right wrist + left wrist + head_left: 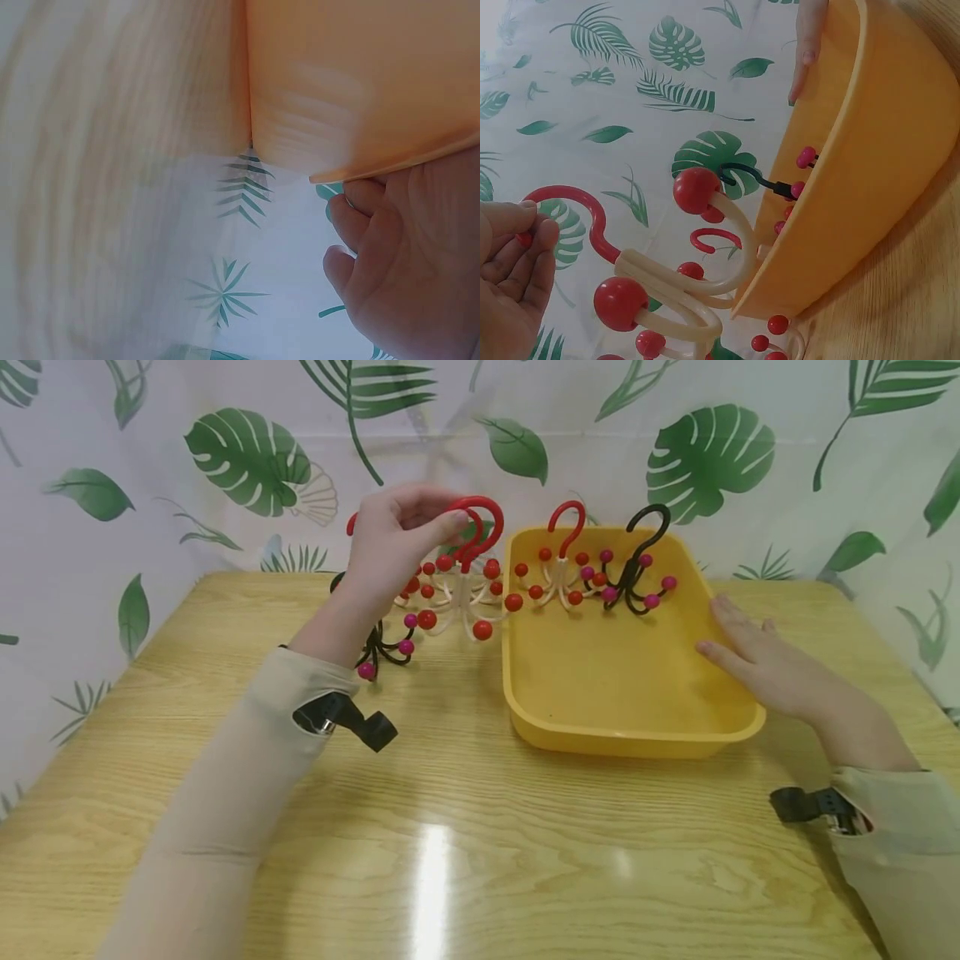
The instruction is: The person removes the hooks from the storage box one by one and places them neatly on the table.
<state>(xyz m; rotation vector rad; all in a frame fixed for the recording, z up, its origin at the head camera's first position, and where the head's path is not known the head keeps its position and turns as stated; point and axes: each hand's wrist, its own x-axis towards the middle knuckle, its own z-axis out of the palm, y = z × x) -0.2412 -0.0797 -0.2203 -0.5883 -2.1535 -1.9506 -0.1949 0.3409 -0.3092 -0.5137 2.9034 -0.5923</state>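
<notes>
By its red hook, my left hand (390,539) pinches a multi-arm hanger (462,597) with cream arms tipped by red balls. It hangs upright beside the left wall of a yellow plastic tray (637,745). In the left wrist view the thumb and fingertips meet on the end of the red hook (562,191). My right hand (780,672) rests on the tray's right rim, thumb on the inner side; in the right wrist view some fingers (349,217) bend loosely outside the wall. Inside the tray stand a red-hooked hanger (560,578) and a black hanger (626,581) with pink balls.
Left of the tray, behind my left hand, are more hangers, partly hidden; one is a black hanger (375,647) with pink balls. All stand on a wooden table (360,843). A leaf-patterned backdrop (465,460) rises behind the table's far edge.
</notes>
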